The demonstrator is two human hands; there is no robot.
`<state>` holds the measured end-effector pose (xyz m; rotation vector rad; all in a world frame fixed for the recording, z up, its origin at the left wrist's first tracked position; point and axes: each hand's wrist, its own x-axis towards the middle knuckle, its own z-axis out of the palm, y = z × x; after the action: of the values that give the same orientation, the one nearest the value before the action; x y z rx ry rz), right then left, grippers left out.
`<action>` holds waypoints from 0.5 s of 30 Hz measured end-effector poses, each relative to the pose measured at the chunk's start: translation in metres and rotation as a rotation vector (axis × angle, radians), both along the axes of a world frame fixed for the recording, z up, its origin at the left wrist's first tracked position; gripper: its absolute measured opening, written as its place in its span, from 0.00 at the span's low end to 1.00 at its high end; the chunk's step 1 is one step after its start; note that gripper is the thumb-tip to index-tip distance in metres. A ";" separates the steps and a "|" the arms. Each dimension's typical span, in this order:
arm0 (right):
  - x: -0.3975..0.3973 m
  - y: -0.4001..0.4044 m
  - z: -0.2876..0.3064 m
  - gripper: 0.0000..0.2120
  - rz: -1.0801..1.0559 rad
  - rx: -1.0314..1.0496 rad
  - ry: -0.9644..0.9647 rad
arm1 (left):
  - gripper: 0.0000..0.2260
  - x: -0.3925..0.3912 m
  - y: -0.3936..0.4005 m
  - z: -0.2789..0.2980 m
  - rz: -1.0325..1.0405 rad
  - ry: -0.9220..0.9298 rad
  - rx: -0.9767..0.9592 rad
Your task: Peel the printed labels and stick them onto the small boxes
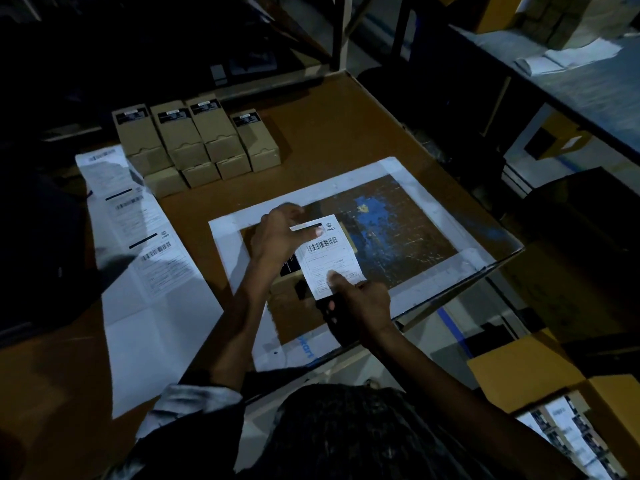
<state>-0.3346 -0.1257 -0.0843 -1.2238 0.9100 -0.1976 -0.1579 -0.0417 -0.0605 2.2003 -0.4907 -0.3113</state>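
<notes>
A white printed label (327, 256) with a barcode lies over a small brown box (285, 284) near the table's front. My left hand (277, 237) pinches the label's top left corner, thumb on top. My right hand (360, 299) pinches the label's bottom edge, thumb pressed on the print. The box is mostly hidden under the label and my hands. A long strip of printed labels (145, 244) stretches along the left of the table. Several small brown boxes (197, 140) stand stacked at the back left.
A worn brown and blue mat (398, 230) with a white border covers the table's right half. An open yellow carton (561, 403) holding labelled boxes sits low on the right. A shelf with papers (568, 57) runs along the far right. The room is dim.
</notes>
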 end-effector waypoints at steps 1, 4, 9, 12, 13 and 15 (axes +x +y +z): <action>-0.001 -0.003 0.002 0.18 0.043 -0.037 0.026 | 0.26 -0.001 0.000 0.001 0.008 -0.007 0.000; -0.007 -0.010 0.003 0.26 0.163 -0.249 0.133 | 0.28 -0.005 -0.001 0.004 0.053 -0.024 0.032; -0.016 -0.026 0.028 0.29 0.071 -0.802 0.152 | 0.32 -0.017 -0.001 0.003 0.154 -0.112 0.151; -0.001 -0.030 0.046 0.18 0.175 -1.097 0.020 | 0.30 -0.025 0.006 0.000 0.233 -0.109 0.191; 0.007 -0.031 0.047 0.18 0.281 -1.205 0.046 | 0.29 -0.026 0.010 -0.003 0.248 -0.104 0.184; 0.024 -0.029 0.042 0.25 0.552 -1.307 0.225 | 0.26 -0.027 0.018 -0.006 0.253 -0.085 0.138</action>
<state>-0.3106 -0.1544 -0.0426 -2.6986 0.5346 -0.2101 -0.1851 -0.0234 -0.0668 2.3866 -0.2377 -0.1188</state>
